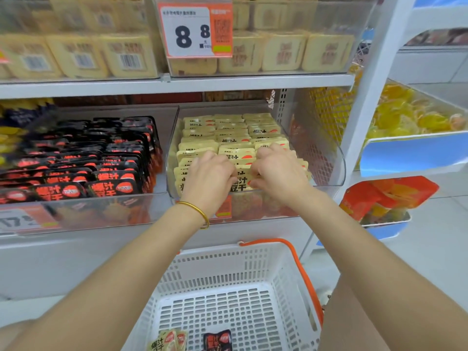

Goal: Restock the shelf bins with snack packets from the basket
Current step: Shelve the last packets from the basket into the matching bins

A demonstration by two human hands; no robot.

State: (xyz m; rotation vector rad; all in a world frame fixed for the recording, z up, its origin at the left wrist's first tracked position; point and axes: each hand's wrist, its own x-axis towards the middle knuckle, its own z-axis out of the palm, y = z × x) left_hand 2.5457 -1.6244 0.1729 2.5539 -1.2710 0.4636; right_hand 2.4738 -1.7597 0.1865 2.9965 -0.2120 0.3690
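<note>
Both hands reach into the clear shelf bin [336, 158] filled with rows of yellow snack packets [228, 133]. My left hand [210, 173] grips the front packets in the bin's left and middle rows, fingers curled over their tops. My right hand [278, 171] grips the front packets [241, 181] toward the right, fingers tucked behind them. Below stands the white plastic basket [228, 274] with an orange handle [301, 269]. In its near end lie yellow packets [168, 340] and a black packet [217, 340].
To the left, a bin of black snack packets [83, 163]. The shelf above carries pale yellow packs behind a price tag [195, 29] reading 8.8. On the right, blue-fronted bins [410, 153] hold yellow and orange sweets. A white shelf upright [367, 84] stands between them.
</note>
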